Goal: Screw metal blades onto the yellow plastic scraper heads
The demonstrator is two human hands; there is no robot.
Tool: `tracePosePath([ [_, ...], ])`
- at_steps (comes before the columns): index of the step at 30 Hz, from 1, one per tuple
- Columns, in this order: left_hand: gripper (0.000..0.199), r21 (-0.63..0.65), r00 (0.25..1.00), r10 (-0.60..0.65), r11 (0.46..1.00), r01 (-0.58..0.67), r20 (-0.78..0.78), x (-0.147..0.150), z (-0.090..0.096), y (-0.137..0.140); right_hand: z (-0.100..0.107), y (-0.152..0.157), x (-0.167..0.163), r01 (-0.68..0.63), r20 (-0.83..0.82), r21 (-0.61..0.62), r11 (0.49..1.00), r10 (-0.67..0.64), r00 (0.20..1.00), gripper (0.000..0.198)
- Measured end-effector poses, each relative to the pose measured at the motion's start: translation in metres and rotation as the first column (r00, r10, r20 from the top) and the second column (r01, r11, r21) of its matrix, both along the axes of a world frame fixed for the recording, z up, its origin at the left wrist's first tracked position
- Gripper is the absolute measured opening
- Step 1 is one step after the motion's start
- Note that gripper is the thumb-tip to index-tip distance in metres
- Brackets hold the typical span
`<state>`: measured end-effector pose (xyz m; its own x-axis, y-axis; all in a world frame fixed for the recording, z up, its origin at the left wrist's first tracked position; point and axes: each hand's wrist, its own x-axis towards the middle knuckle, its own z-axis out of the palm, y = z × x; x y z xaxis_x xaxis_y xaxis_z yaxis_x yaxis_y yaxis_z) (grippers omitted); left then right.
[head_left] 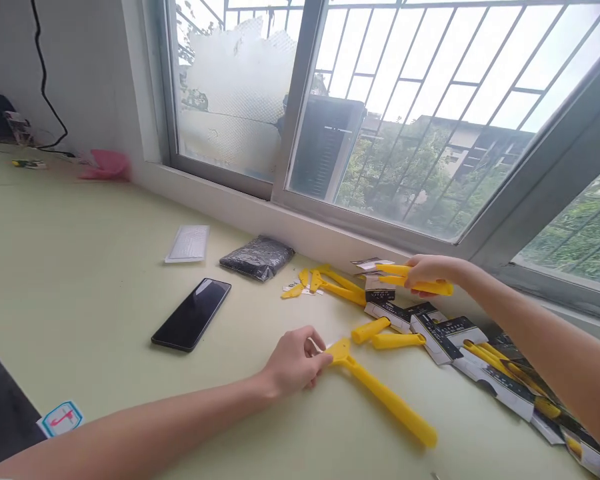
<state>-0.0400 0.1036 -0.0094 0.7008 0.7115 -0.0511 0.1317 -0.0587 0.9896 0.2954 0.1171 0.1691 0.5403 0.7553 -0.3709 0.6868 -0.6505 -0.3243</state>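
Head view looks down on a long yellow scraper lying flat on the pale green table, handle running away toward the lower right, wide head pointing at the left hand. That hand's fingers are curled in, thumb and forefinger pinched at the very front edge of the scraper head, where a thin pale sliver shows; whether that is a blade or a protective strip cannot be told from here. To my eye the pinch wants to stay close to the edge and level with the table, so the head does not twist or skid. Over by the window sill, the right hand is closed around a pair of yellow handles, held just above a black-and-white packet. Between the two hands lie two short yellow handles, near but apart from the long scraper. More yellow pieces sit further back, and a row of printed packaging cards trails off to the right edge, some with yellow tools still in them. Well off to the left rest a black phone, a dark plastic bag and a clear packet.
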Motion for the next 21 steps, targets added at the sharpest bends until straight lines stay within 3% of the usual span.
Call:
tracePosePath([
  [5,0.027,-0.021,1.0,0.002,1.0,-0.002,-0.012,0.001,0.0,0.001,-0.04,-0.007,0.045,-0.061,0.191,0.08,0.995,0.045,0.981,0.035],
  [11,0.029,-0.029,1.0,-0.002,1.0,0.001,-0.029,0.002,0.003,0.001,-0.106,-0.066,0.063,-0.038,0.277,0.111,0.993,0.006,0.961,0.035],
  [15,0.03,-0.039,0.999,-0.005,0.999,0.003,-0.035,0.003,0.007,0.001,-0.117,-0.098,0.065,0.029,0.214,0.137,0.99,-0.059,0.975,0.036],
  [21,0.031,-0.036,0.999,-0.006,0.999,0.005,-0.044,0.003,0.008,0.0,-0.119,-0.115,0.058,0.196,0.017,0.05,0.979,-0.197,0.98,0.034],
])
